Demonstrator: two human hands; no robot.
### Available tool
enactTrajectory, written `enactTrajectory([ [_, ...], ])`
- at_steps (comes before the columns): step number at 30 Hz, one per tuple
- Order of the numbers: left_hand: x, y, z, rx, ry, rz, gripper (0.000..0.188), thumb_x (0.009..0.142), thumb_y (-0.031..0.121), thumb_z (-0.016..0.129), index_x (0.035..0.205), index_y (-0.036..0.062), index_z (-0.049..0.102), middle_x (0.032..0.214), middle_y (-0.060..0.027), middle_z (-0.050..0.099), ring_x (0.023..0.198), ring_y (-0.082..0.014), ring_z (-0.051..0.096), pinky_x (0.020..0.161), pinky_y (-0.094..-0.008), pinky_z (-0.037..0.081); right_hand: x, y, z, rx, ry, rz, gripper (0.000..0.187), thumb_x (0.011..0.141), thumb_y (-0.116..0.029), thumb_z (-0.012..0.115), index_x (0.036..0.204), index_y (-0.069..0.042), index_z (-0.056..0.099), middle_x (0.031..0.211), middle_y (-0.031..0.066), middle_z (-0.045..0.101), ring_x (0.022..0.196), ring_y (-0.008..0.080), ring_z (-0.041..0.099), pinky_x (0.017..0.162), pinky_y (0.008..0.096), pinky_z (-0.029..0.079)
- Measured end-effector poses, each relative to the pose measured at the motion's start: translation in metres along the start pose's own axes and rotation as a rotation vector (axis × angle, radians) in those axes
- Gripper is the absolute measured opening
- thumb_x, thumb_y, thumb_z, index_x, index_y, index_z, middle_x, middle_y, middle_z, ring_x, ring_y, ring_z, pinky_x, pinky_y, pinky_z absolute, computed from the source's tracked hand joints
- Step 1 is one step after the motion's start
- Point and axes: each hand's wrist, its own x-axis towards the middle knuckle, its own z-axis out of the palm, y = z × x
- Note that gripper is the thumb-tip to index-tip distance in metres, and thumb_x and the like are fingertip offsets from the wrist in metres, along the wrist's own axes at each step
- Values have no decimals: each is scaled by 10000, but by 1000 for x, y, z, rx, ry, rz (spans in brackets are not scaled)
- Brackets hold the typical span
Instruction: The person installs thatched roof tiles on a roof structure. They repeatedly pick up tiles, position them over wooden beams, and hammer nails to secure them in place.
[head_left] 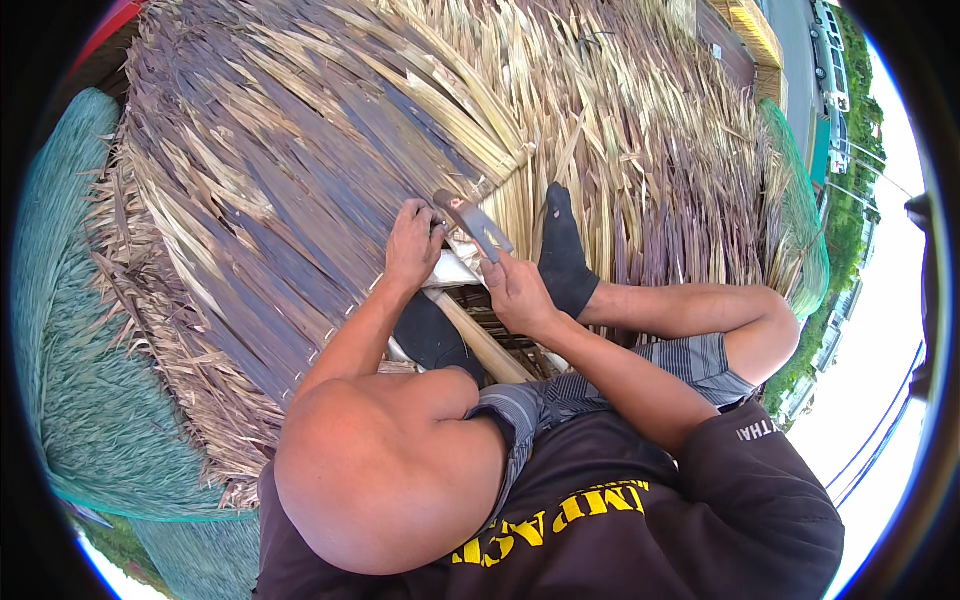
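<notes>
My right hand (pixel 520 295) is closed round a hammer (pixel 470 218), its worn metal head pointing up and left. The hammer head is close beside the fingertips of my left hand (pixel 412 245). That hand has its fingers curled at the edge of a dark thatch panel (pixel 330 215); anything pinched in them is too small to make out. Just below the hammer lies a white strip (pixel 452 270) at the upper end of a pale pole (pixel 480 338). The pole crosses a dark gap between my legs.
Dry leaf thatch (pixel 640 130) covers the sloping roof around me. My socked feet, one (pixel 565 255) on the thatch and the other (pixel 435 335) by the gap, flank the work spot. Green netting (pixel 110 400) covers the left edge. A road with vehicles (pixel 830 60) lies below at right.
</notes>
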Motion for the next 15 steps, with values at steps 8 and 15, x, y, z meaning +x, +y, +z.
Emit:
enactTrajectory([
  [8,-1,-7,-12,-148,-118,49,508,764,17,779,1202,17,523,1164,-186,518,1054,-375,591,914,-442,500,-16,-6,-27,63,134,-160,279,1018,-221,540,1018,53,593,693,287,574,703,497,598,593,504,464],
  [15,2,-8,-13,-155,-123,26,639,737,-11,802,1275,18,458,1185,-182,484,1046,-342,601,907,-430,515,18,-11,11,-131,26,169,385,1014,-293,521,973,70,639,798,334,636,789,529,623,712,570,486],
])
